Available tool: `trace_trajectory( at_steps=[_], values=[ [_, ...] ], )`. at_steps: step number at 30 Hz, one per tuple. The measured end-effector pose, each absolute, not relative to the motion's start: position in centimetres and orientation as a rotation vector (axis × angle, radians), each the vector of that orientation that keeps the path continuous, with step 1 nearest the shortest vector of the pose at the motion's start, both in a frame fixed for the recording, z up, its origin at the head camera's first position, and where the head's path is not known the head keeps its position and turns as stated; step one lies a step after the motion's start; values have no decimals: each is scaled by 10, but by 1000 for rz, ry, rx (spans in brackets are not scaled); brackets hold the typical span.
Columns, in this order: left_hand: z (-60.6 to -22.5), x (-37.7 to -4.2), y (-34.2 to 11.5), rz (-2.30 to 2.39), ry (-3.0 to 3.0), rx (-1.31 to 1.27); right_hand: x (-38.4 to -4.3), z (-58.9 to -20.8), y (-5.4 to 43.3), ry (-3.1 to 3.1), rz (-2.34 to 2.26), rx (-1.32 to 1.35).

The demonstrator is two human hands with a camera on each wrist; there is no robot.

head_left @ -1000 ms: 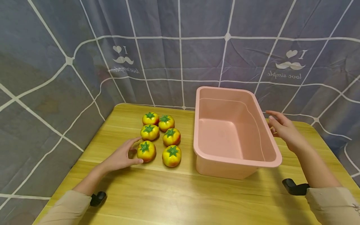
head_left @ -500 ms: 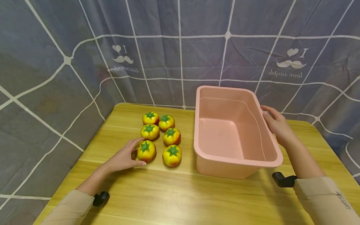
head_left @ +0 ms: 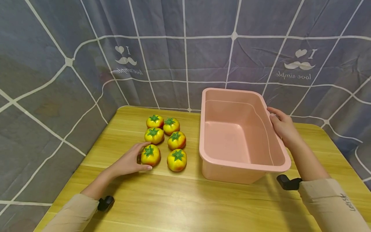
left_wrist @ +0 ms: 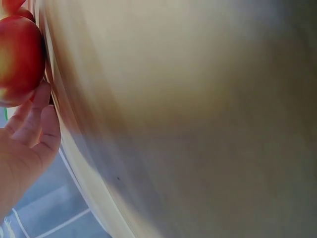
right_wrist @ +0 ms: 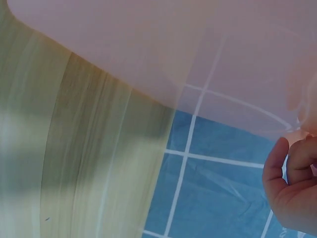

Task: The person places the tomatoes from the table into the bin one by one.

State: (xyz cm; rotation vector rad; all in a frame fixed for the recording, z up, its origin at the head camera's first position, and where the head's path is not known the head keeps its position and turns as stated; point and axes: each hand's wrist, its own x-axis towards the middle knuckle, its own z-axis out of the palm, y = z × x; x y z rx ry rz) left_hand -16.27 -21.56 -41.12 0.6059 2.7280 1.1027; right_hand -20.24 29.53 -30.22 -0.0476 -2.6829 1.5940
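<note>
Several yellow-red toy tomatoes with green leaf tops stand in two rough columns on the table. My left hand (head_left: 131, 160) curves round the nearest left toy tomato (head_left: 150, 155), thumb in front and forefinger behind. In the left wrist view, the fingers (left_wrist: 42, 116) of that hand meet the underside of a red-orange tomato (left_wrist: 20, 59). At the right stands a pink plastic tub (head_left: 226, 145) with nothing in it. My right hand (head_left: 285, 129) grips its right rim, the thumb by the edge; the other fingers are partly hidden below the rim.
The wooden table (head_left: 174, 203) spreads in front of the tub and tomatoes. A grey curtain (head_left: 162, 64) with white lines hangs behind and along the left side. Another toy tomato (head_left: 176, 160) sits between the held one and the tub.
My right hand has come in from beside the tub and taken hold of its rim. My left hand has shifted slightly, closing round the near tomato. Tub and tomatoes stay in place.
</note>
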Motion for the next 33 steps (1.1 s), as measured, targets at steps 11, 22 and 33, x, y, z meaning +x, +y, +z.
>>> trace_trajectory(
  at_steps=[11, 22, 33],
  values=[
    [-408, -164, -212, 1074, 2742, 568, -203, -303, 292, -2699, 1444, -58],
    [-381, -177, -212, 1022, 2797, 556, -202, -303, 291, -2685, 1372, -41],
    [-345, -197, -209, 1038, 2881, 612, -201, -303, 291, -2686, 1367, -32]
  ],
)
